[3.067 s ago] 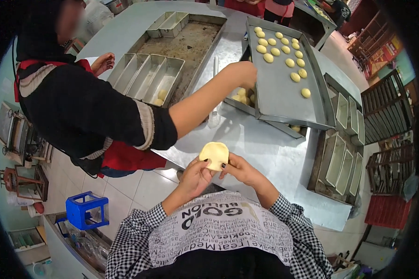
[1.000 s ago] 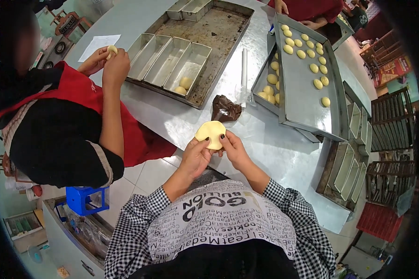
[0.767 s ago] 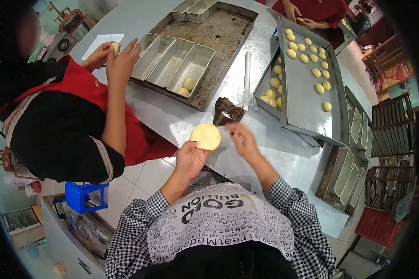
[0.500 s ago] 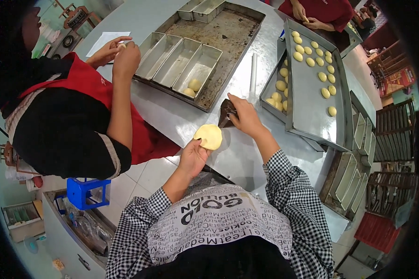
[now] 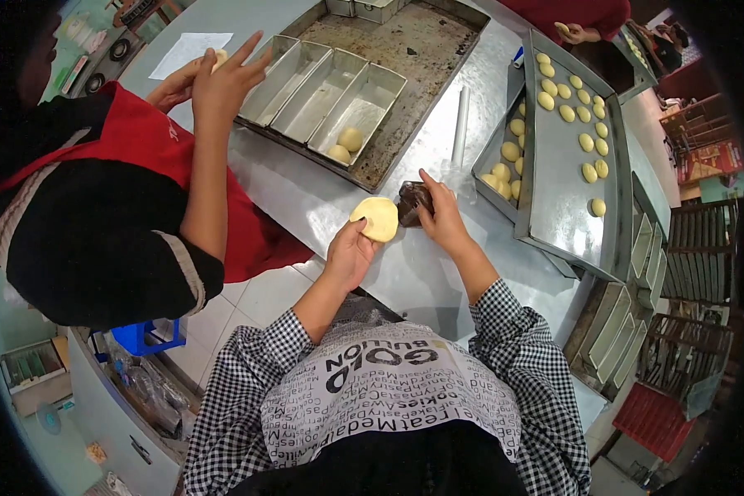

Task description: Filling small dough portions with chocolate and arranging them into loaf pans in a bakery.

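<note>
A flattened round of pale yellow dough (image 5: 374, 220) rests on the fingers of my left hand (image 5: 351, 258), its thumb pressed on the near edge. Just right of the dough, my right hand (image 5: 445, 219) grips a dark brown plastic bag of filling (image 5: 414, 204), which looks like a piping bag. The index finger points up along the bag's far side. The bag is close beside the dough round; whether they touch I cannot tell. Both hands are over the near part of the metal table (image 5: 426, 277).
Beyond my hands, loaf tins (image 5: 314, 97) stand on a dark baking tray (image 5: 426, 70), two dough balls (image 5: 345, 146) in the nearest. Trays of dough balls (image 5: 566, 182) lie right. A rolling pin (image 5: 460, 124) lies between. A co-worker in a red apron (image 5: 248, 219) works close at left.
My right hand has turned the brown bag, which now shows less of its pointed shape. The left co-worker's fingers have spread. At the far right, another person's hands have shifted.
</note>
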A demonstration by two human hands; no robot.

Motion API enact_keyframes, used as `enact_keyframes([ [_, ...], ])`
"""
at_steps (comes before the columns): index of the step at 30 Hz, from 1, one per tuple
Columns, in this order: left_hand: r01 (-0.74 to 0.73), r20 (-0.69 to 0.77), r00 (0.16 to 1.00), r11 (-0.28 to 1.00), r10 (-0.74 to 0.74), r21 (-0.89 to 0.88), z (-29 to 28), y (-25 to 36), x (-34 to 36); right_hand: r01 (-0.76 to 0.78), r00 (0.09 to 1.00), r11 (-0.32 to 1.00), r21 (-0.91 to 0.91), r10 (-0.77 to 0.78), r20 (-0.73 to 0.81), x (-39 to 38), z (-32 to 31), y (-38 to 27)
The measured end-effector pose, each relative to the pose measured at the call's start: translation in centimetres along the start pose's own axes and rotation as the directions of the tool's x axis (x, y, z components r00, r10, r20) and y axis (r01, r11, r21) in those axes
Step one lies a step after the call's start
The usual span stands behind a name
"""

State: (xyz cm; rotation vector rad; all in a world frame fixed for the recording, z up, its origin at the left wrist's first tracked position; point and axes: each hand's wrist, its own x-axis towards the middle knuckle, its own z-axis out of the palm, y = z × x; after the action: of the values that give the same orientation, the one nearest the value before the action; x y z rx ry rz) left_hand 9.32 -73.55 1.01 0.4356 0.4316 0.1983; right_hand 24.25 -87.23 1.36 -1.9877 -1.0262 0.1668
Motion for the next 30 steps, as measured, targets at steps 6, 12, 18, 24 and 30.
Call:
enact_keyframes([
  [6, 0.007, -0.030, 1.000, 1.000, -0.007, 0.013, 0.9, -0.3, 0.3, 0.079, 0.971, 0.995, -0.052, -0.089, -0.224, -0.6, 1.3, 2.1],
  [12, -0.002, -0.037, 0.999, 1.000, 0.002, 0.009, 0.8, -0.2, 0.4, -0.016, 0.988, 1.000, 0.005, 0.016, -0.152, -0.5, 1.4, 1.2],
  [18, -0.022, -0.032, 0.999, 0.999, 0.023, 0.026, 1.3, 0.4, 0.1, 0.081, 0.997, 0.996, 0.040, -0.081, -0.004, -0.3, 0.1, -1.5],
  [24, -0.005, -0.050, 0.999, 0.997, 0.009, 0.073, 0.6, 0.7, -0.1, 0.239, 0.955, 0.964, -0.118, -0.211, 0.209, 0.3, -0.5, -4.2],
  [30, -0.004, -0.039, 0.999, 0.991, 0.009, 0.136, -0.3, 1.0, -0.7, 0.423, 0.883, 0.864, -0.273, -0.326, 0.339, 0.5, -0.4, -5.1],
])
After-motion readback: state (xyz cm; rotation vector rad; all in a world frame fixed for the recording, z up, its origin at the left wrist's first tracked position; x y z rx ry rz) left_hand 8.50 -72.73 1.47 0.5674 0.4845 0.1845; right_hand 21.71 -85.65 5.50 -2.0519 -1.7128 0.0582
